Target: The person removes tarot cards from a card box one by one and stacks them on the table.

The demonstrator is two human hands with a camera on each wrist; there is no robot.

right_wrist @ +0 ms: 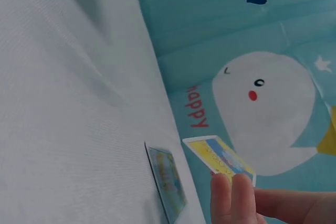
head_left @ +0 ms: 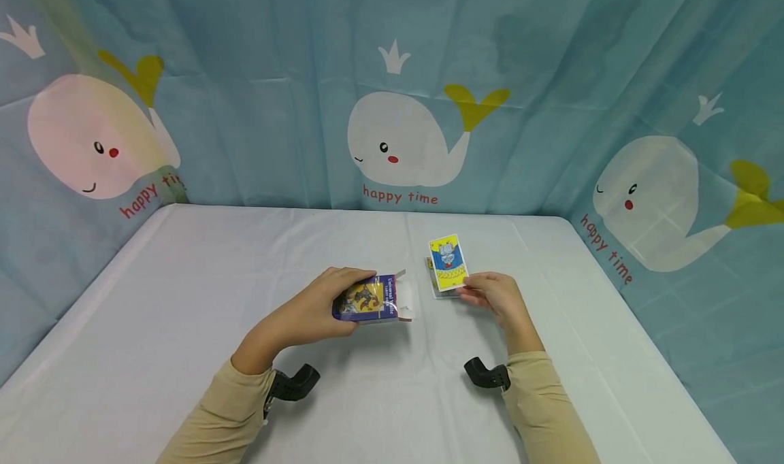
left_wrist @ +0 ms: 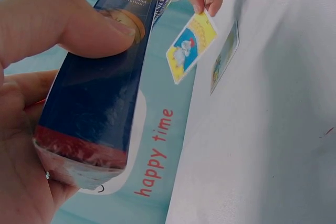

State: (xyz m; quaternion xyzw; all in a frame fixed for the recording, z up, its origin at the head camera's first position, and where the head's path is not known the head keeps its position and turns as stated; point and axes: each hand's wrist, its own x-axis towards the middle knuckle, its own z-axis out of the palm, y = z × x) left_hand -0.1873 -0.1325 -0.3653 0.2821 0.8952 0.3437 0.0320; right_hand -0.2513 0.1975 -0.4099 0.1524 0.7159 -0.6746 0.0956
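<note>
My left hand (head_left: 322,307) grips a blue and purple card box (head_left: 363,299), thumb on one side and fingers around the other. The box's white end flap (head_left: 404,297) stands open toward the right. In the left wrist view, the thumb presses the dark blue side of the box (left_wrist: 94,93). My right hand (head_left: 497,297) pinches a yellow and blue picture card (head_left: 449,262) by its lower corner, held above the table. Beneath it, partly hidden, another card (head_left: 435,290) lies on the cloth; more of this lying card (right_wrist: 167,182) shows in the right wrist view.
A white cloth covers the table (head_left: 184,301). Behind and beside it hangs a blue curtain (head_left: 275,124) printed with whales. Black camera mounts (head_left: 295,384) are worn at both wrists.
</note>
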